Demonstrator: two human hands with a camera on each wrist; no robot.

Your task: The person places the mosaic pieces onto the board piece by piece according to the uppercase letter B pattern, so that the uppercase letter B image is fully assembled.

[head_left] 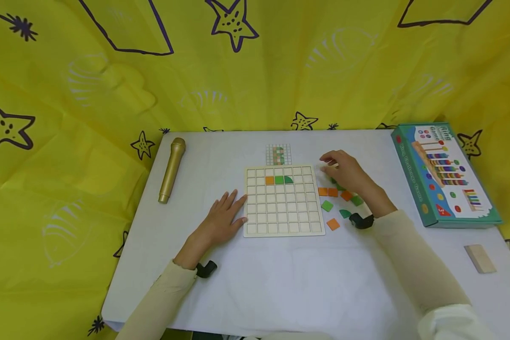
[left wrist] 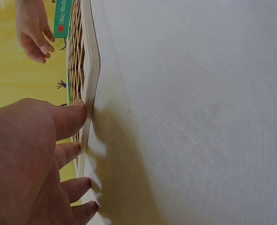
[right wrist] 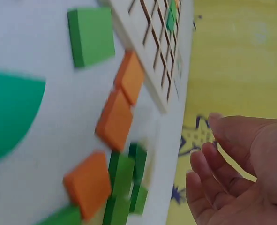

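A wooden grid board lies flat on the white table. In one of its upper rows sit an orange square tile, a light green square tile and a dark green quarter-round tile. My left hand rests at the board's left edge, fingers spread, thumb and fingertips touching the rim. My right hand hovers over the loose tiles right of the board, fingers loosely bent and nothing between them. Beneath and beside it lie several orange tiles and green tiles; the hand hides some in the head view.
Behind the board lies a small printed pattern card. A gold microphone lies at the table's left. On the right are a green game box and a small wooden block. Yellow patterned cloth hangs behind the table.
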